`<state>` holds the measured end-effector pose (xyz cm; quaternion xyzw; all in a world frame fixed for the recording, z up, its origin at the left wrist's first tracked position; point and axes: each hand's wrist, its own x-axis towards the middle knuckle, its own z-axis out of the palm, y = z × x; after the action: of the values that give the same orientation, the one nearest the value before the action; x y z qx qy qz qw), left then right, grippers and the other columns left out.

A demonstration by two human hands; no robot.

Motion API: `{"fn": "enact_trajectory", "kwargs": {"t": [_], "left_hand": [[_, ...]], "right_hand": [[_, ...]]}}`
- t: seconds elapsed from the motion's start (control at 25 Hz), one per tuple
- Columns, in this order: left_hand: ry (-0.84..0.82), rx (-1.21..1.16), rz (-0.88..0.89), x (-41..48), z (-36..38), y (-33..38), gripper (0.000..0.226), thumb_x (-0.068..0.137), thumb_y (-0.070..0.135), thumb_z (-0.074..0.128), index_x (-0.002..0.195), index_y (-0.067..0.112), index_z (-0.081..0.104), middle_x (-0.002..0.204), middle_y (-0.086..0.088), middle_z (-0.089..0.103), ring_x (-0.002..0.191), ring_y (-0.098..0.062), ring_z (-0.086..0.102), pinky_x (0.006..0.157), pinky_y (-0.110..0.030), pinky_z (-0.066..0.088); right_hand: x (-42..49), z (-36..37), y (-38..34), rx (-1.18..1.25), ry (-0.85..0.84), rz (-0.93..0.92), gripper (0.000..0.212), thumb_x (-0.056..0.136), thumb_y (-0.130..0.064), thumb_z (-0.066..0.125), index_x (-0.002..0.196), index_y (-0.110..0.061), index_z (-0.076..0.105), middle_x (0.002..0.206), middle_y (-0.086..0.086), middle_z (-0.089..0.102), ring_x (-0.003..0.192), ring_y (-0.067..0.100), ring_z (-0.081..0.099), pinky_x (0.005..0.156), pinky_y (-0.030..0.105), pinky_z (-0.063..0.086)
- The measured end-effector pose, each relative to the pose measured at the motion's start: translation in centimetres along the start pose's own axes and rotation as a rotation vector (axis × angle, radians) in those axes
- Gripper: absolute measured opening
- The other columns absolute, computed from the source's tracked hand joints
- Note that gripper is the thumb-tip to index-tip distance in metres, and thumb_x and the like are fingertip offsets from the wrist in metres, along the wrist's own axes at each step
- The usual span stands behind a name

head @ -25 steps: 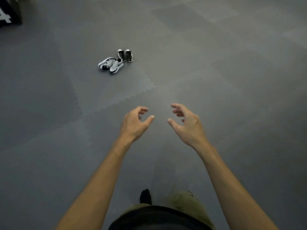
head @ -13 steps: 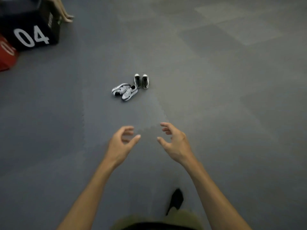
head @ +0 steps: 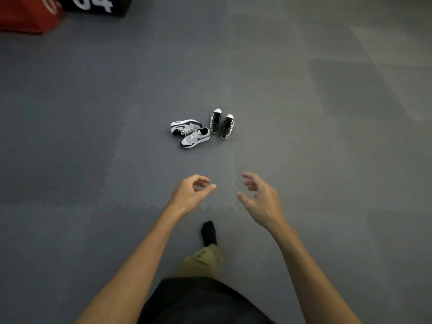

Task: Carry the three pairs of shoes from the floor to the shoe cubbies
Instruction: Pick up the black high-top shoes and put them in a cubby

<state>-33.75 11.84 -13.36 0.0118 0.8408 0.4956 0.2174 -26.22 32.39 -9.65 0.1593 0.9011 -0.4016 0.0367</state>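
**Closing in on the shoes, both hands empty**

Since a second ago we are walking nearer: both pairs are sitting lower and larger in the head view, and the black box with "04" (head: 93, 5) is sliding up to the top edge beside the red box (head: 25, 15).

We are holding the left hand (head: 187, 197) and right hand (head: 261, 202) out ahead, each grip released, fingers curled loosely, grasping nothing. One foot in a black sock (head: 208, 232) is stepping forward.

Both pairs are lying on the grey foam floor (head: 327, 160), well ahead of the hands. White-and-grey sneakers (head: 190, 133) are lying skewed, toes left, touching each other. Black canvas shoes (head: 222, 123) are standing just beside them on the right, parallel, white toe caps pointing away. A third pair is not showing; neither are the cubbies.

We are judging both pairs light, with soft uppers and firm rubber soles, not fragile. Best hold: fingers hooked inside the heel collars, pinching the two shoes of a pair together, one pair per hand. Canvas sides may be collapsing under a squeeze, so we are favouring heels.
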Motion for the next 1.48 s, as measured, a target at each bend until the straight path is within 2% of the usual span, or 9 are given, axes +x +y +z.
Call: {"fn": "enact_trajectory", "kwargs": {"t": [0.16,0.32,0.4,0.68,0.8,0.88,0.96,1.12,1.48], "left_hand": [[-0.071,0.046,0.127,13.9,0.7,10.7,0.031,0.084,0.040,0.079,0.105,0.018,0.075,0.101,0.000,0.077,0.093,-0.016,0.072,0.093,-0.040,0.058],[-0.041,0.079,0.289,25.5,-0.1,19.9,0.037,0.075,0.056,0.073,0.103,0.031,0.073,0.093,0.012,0.074,0.076,0.000,0.068,0.073,-0.011,0.053],[-0.030,0.105,0.270,30.4,-0.3,21.1,0.036,0.074,0.058,0.071,0.101,0.035,0.072,0.092,0.012,0.074,0.077,-0.007,0.070,0.072,-0.018,0.055],[-0.026,0.288,-0.145,46.1,-0.2,15.0,0.028,0.084,0.038,0.079,0.106,0.022,0.073,0.099,0.004,0.076,0.089,-0.016,0.071,0.088,-0.035,0.056],[-0.027,0.275,-0.273,51.0,-0.1,16.1,0.029,0.085,0.034,0.079,0.109,0.018,0.073,0.104,-0.001,0.077,0.101,-0.024,0.072,0.093,-0.040,0.055],[0.054,0.211,-0.275,55.6,-0.3,17.7,0.029,0.084,0.034,0.077,0.107,0.016,0.073,0.103,-0.004,0.077,0.098,-0.026,0.072,0.091,-0.039,0.055],[0.127,0.167,-0.292,60.2,-1.0,20.2,0.032,0.078,0.047,0.071,0.102,0.027,0.072,0.096,0.007,0.076,0.085,-0.016,0.069,0.082,-0.033,0.054],[0.097,0.127,-0.269,69.3,0.4,21.9,0.031,0.077,0.051,0.067,0.104,0.035,0.070,0.097,0.015,0.074,0.085,-0.012,0.067,0.086,-0.032,0.054],[-0.054,0.195,-0.497,85.9,7.7,6.2,0.023,0.087,0.040,0.067,0.106,0.028,0.073,0.102,0.012,0.073,0.105,-0.013,0.068,0.096,-0.034,0.053]], "right_hand": [[9.7,-2.2,2.2,-0.011,-0.065,0.161,0.055,0.084,-0.024,0.077,0.135,-0.023,0.057,0.117,0.003,0.068,0.107,0.021,0.065,0.092,0.036,0.052],[21.8,-5.2,1.6,0.072,-0.021,0.193,0.053,0.085,-0.028,0.076,0.135,-0.026,0.056,0.117,0.000,0.068,0.108,0.018,0.064,0.094,0.040,0.052],[28.4,-6.1,0.6,0.097,-0.019,0.156,0.053,0.086,-0.028,0.075,0.135,-0.026,0.056,0.117,0.000,0.067,0.107,0.017,0.063,0.096,0.042,0.052],[54.4,-12.1,-4.2,0.206,-0.023,-0.123,0.052,0.084,-0.028,0.074,0.132,-0.032,0.057,0.116,-0.004,0.068,0.108,0.015,0.064,0.095,0.041,0.052],[63.3,-14.4,-5.3,0.143,-0.058,-0.192,0.054,0.082,-0.029,0.073,0.133,-0.033,0.056,0.114,-0.006,0.070,0.106,0.016,0.066,0.094,0.041,0.053],[69.1,-14.0,-4.5,0.084,-0.125,-0.161,0.055,0.082,-0.025,0.075,0.134,-0.029,0.056,0.110,-0.007,0.070,0.103,0.019,0.067,0.094,0.044,0.053],[73.1,-12.7,-3.5,0.014,-0.225,-0.083,0.056,0.082,-0.023,0.076,0.134,-0.028,0.056,0.103,-0.012,0.068,0.099,0.019,0.066,0.092,0.043,0.053],[78.2,-8.7,-0.3,-0.093,-0.362,0.065,0.059,0.082,-0.028,0.074,0.137,-0.030,0.052,0.111,-0.002,0.067,0.101,0.023,0.065,0.093,0.042,0.053],[88.5,7.6,13.0,-0.222,-0.542,0.305,0.067,0.087,-0.026,0.069,0.148,-0.027,0.041,0.123,0.011,0.066,0.109,0.034,0.063,0.093,0.044,0.052]]}}
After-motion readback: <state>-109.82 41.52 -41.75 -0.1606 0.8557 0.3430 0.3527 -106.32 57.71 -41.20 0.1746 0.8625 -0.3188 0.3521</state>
